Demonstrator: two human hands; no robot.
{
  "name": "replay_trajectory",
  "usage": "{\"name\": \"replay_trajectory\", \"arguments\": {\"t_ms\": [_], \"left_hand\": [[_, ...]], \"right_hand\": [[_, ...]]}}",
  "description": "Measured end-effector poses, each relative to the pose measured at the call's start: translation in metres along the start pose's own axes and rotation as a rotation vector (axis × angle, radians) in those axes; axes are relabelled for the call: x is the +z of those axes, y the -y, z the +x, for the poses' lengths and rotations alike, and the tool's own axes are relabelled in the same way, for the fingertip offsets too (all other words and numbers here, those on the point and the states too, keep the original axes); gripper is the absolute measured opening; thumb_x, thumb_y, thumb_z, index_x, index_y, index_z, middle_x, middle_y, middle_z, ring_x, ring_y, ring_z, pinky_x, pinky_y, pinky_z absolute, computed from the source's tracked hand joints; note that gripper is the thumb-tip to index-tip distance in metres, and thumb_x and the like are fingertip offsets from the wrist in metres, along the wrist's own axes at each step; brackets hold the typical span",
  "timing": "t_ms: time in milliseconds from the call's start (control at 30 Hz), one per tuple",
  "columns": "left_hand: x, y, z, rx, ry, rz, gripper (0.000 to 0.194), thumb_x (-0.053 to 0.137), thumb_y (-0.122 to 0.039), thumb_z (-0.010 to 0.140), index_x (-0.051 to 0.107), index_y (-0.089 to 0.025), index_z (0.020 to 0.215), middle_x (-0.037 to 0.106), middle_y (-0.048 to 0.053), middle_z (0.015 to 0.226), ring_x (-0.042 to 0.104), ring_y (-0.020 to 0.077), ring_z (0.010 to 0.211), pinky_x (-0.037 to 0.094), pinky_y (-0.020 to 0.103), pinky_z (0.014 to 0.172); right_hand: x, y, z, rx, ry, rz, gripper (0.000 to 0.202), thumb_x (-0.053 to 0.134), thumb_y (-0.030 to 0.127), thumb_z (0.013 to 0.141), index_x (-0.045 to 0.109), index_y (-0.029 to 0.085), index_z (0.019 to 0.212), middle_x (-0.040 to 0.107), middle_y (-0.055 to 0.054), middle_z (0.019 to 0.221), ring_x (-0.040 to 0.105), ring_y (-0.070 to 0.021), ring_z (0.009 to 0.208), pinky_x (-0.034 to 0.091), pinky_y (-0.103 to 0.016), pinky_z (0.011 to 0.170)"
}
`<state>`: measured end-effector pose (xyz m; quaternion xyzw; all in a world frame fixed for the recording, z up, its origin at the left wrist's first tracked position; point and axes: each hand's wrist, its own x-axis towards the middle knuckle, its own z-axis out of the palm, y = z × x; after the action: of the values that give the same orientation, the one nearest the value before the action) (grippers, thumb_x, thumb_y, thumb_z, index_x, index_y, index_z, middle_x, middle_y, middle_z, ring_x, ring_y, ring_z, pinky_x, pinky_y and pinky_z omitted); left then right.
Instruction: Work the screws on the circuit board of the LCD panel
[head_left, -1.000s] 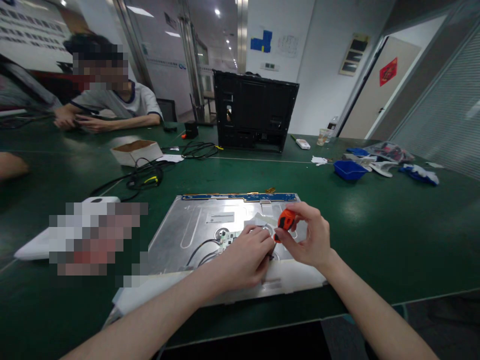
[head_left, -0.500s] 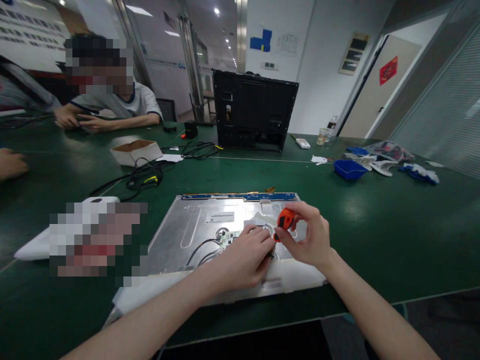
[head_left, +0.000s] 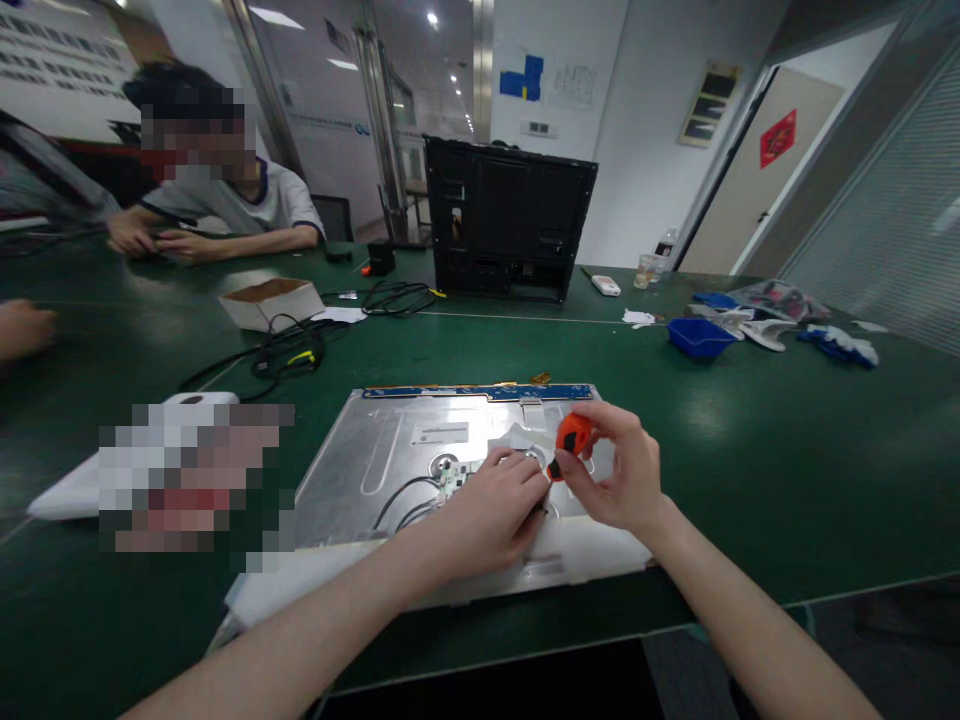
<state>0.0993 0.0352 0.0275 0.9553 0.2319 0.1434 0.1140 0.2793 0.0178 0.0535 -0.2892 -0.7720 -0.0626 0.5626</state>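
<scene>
Your right hand [head_left: 619,470] pinches an orange-and-black screwdriver [head_left: 572,433] over the metal panel [head_left: 330,500]; your left hand [head_left: 499,510] partly hides a circuit board [head_left: 454,476]. Far across the worktop [head_left: 750,470] stands a black casing [head_left: 510,220].

"What can you see of the person's own body?"

"Two bare hands, the left hand [head_left: 495,505] and the right hand [head_left: 621,468], plus the left forearm [head_left: 315,625] and the right forearm [head_left: 750,600]."

"Any sleeves?"

"Both forearms are uncovered right down to the bottom edge of the view; anything worn higher lies outside it."

"And their shape?"

"Slim and smooth, narrow at the wrists and broader toward the elbows. The fingers [head_left: 523,478] are slender, with gently rounded knuckles."

"What's that black patch [head_left: 510,692] at the bottom, between the forearms?"

"I can't tell whether it's clothing. It's too dark."
</scene>
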Motion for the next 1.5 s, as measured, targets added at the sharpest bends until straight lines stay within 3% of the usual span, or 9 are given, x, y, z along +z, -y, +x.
{"name": "replay_trajectory", "arguments": {"t_ms": [333,600,833,1067,1233,1500], "left_hand": [[-0.0008,-0.0018,-0.0012,-0.005,-0.025,0.030,0.009,0.051,-0.013,0.088,0.059,-0.017,0.090,0.066,0.008,0.096,0.058,0.0250,0.092,0.040,0.046,0.099],[0.0017,0.0001,-0.0008,-0.001,-0.034,0.030,0.013,0.051,-0.014,0.089,0.060,-0.016,0.098,0.066,0.010,0.104,0.059,0.0273,0.099,0.040,0.048,0.101],[0.0022,-0.0005,-0.0005,-0.003,-0.031,0.039,0.008,0.052,-0.014,0.090,0.059,-0.017,0.092,0.065,0.009,0.101,0.059,0.0259,0.096,0.041,0.047,0.099],[0.0033,-0.0004,0.0000,-0.011,-0.031,0.070,0.014,0.050,-0.012,0.092,0.062,-0.018,0.096,0.067,0.008,0.104,0.059,0.0262,0.098,0.042,0.046,0.099],[0.0073,0.0028,0.0005,0.002,-0.054,0.079,0.012,0.051,-0.015,0.093,0.062,-0.017,0.098,0.068,0.008,0.105,0.061,0.0261,0.100,0.042,0.047,0.102],[0.0055,0.0020,0.0003,-0.002,-0.035,0.065,0.013,0.050,-0.015,0.094,0.061,-0.017,0.099,0.067,0.009,0.106,0.060,0.0265,0.101,0.042,0.047,0.100]], "right_hand": [[-0.0009,-0.0013,0.0012,0.010,0.026,0.041,0.042,0.066,0.026,0.087,0.048,0.024,0.125,0.065,-0.002,0.086,0.062,-0.0141,0.062,0.054,-0.024,0.048],[-0.0002,-0.0025,0.0025,-0.013,0.043,0.020,0.039,0.062,0.019,0.091,0.052,0.025,0.128,0.064,-0.003,0.092,0.058,-0.0118,0.062,0.049,-0.021,0.045],[-0.0025,0.0027,0.0041,-0.003,0.060,-0.007,0.044,0.054,0.016,0.091,0.048,0.022,0.134,0.066,-0.002,0.086,0.060,-0.0128,0.061,0.052,-0.023,0.047],[-0.0008,-0.0006,0.0016,0.018,0.035,-0.013,0.044,0.065,0.023,0.088,0.049,0.025,0.129,0.065,-0.002,0.089,0.059,-0.0123,0.061,0.052,-0.022,0.047],[-0.0008,-0.0006,0.0037,0.010,0.058,-0.049,0.041,0.063,0.022,0.091,0.053,0.027,0.130,0.063,-0.001,0.086,0.056,-0.0117,0.059,0.050,-0.022,0.046],[-0.0019,0.0029,0.0035,0.007,0.066,-0.034,0.048,0.055,0.017,0.089,0.046,0.023,0.136,0.065,0.000,0.082,0.058,-0.0117,0.054,0.052,-0.023,0.046]]}}
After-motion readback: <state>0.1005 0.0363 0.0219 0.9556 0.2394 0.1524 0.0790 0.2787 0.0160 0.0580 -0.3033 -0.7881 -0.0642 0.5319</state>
